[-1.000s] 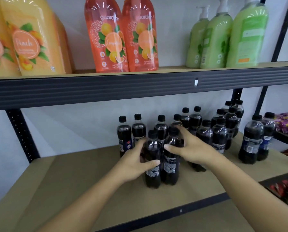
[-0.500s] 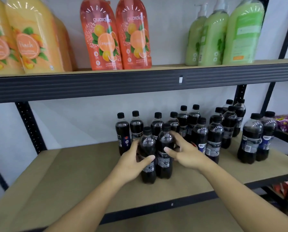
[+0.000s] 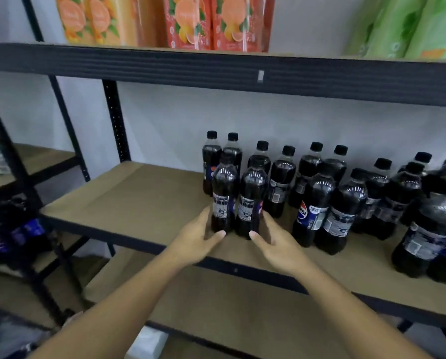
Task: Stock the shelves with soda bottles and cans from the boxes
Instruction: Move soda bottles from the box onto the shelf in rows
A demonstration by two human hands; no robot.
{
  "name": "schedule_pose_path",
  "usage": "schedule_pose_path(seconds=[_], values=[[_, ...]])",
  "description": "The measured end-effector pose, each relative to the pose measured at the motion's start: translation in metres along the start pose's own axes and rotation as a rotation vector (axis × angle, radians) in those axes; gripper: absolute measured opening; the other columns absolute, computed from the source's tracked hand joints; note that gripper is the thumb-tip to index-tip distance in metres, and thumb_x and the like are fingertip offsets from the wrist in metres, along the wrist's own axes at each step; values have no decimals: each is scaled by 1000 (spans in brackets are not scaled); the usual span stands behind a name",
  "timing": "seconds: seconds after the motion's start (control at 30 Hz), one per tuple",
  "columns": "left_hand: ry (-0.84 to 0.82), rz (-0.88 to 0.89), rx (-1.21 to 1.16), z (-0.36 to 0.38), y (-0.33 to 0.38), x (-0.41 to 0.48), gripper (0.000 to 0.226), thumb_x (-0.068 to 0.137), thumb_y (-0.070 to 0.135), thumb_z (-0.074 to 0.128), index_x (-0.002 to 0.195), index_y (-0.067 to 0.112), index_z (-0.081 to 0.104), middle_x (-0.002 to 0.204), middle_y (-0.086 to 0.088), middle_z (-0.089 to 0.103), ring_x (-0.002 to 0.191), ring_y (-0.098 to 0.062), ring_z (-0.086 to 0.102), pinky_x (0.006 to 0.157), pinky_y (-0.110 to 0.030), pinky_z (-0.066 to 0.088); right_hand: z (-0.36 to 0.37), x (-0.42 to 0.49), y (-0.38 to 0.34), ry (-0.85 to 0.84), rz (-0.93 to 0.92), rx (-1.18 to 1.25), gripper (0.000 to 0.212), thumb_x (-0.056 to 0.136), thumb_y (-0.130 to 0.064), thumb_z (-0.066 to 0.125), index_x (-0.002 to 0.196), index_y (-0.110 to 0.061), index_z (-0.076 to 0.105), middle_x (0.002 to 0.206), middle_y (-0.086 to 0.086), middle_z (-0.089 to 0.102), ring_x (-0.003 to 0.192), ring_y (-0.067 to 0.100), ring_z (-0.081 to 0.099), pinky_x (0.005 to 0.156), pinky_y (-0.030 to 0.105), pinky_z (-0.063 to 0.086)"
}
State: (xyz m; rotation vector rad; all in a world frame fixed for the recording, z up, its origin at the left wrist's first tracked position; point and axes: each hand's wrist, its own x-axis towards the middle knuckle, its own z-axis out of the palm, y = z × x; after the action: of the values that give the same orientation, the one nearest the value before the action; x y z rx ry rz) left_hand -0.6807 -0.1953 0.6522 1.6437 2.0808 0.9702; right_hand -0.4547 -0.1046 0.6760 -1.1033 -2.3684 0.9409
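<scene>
Two dark cola bottles, the left one [image 3: 224, 200] and the right one [image 3: 251, 203], stand upright side by side near the front of the brown middle shelf [image 3: 139, 203]. My left hand [image 3: 197, 238] lies against the base of the left bottle, thumb in front and fingers along its left side, loosely spread. Mirroring it, my right hand [image 3: 276, 242] touches the base of the right bottle. Several more cola bottles [image 3: 317, 203] with black caps stand in rows behind and to the right.
The upper shelf's dark beam [image 3: 216, 71] hangs just above the bottle caps and carries orange [image 3: 216, 22] and green [image 3: 411, 27] soap bottles. A black upright post [image 3: 115, 120] stands at the left. More blue-labelled bottles [image 3: 12, 237] sit on the neighbouring rack.
Both hands have slid down from the bottles' middles to their bases and loosened. The view has swung left and closer. The two front bottles stand where they were.
</scene>
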Motion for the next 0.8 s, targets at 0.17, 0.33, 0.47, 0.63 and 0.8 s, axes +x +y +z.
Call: schedule_pose_path(seconds=[0.17,0.33,0.47,0.63,0.8], values=[[-37,-148,214,20,2,-42,82,97,65,45,161,23,17,147,-5,55,139,-28,47,118,-46,33,12,-25,28,-104,-65,-208,72,105,-52,43,164,-22,14,167,1,28,153,18,26,122,32,22],[-81,-106,286,38,8,-91,75,103,56,44,162,14,21,170,-4,16,158,-21,3,127,-49,14,29,-59,35,-137,-261,-485,67,107,-56,23,162,-17,21,170,1,17,158,19,4,127,45,-2],[-69,-174,193,63,3,-141,74,105,49,47,164,17,16,171,-1,8,158,-16,-2,128,-37,8,50,-91,44,-129,-406,-489,65,108,-55,22,162,-17,23,171,-1,9,157,13,-5,126,46,-11],[-66,-274,76,108,-21,-202,68,106,40,51,162,17,22,170,-3,16,158,-16,6,125,-28,13,95,-124,67,-276,-386,-407,61,109,-48,28,162,-17,26,169,-4,18,157,10,3,128,41,-4],[-108,-359,32,159,-55,-261,64,105,32,54,160,12,28,165,-7,29,153,-23,27,121,-27,25,152,-147,102,-466,-293,-361,56,109,-42,36,158,-15,34,162,1,37,152,19,27,123,35,16]])
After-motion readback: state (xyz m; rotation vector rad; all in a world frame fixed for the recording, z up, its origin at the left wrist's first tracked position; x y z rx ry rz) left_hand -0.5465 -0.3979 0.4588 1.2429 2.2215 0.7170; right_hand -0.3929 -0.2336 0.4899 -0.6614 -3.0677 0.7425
